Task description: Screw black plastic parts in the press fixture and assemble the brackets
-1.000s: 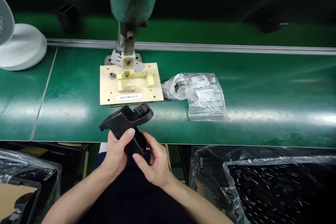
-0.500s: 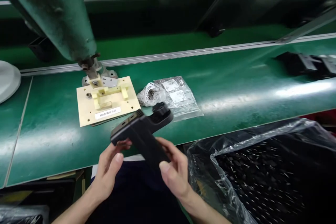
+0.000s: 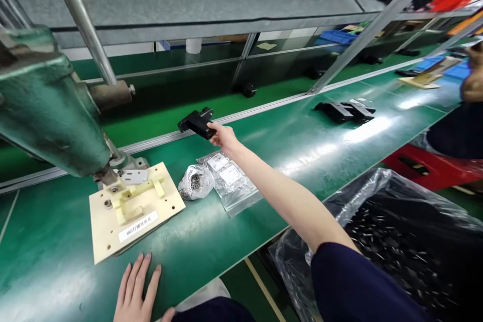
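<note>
The left hand [image 3: 133,304] lies palm-down on the bench [image 3: 199,241], fingers spread, empty. Beyond the bags [image 3: 197,181], the right hand [image 3: 223,138] grips one end of the black part [image 3: 196,123] by the rail [image 3: 271,107]; that one-ended hold could let it tip or knock the rail.

worn on head, looking forward and down from above near edge of green workbench [image 3: 196,241]; angled rightward along bench, slanting it toward upper right; close in on left hand [image 3: 135,296] at bottom and green press [image 3: 49,105] cut off at left; farther from right hand [image 3: 223,138] near centre; wide enough to take in grey shelf [image 3: 211,0] up top
</note>
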A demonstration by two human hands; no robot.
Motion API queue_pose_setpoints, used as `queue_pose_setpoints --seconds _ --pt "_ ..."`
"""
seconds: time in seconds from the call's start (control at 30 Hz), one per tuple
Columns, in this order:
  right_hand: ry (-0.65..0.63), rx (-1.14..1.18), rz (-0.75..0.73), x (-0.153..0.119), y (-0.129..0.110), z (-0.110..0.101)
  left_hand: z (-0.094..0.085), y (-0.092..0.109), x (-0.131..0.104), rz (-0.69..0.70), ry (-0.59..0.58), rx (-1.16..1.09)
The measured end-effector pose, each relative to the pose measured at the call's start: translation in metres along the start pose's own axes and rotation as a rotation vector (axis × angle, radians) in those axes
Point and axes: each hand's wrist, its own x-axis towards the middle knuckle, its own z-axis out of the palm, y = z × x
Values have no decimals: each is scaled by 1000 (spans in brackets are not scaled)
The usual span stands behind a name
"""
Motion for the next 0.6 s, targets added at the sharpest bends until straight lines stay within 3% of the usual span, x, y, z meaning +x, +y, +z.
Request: queue_pose_setpoints --seconds 0.13,0.3,0.6 --pt "-17 -19 69 45 -12 43 11 7 -1 -65 24 20" --pt "-48 44 70 78 -24 88 12 10 2 -114 39 28" --pt "-167 99 105 78 -15 145 4 8 12 -70 46 50"
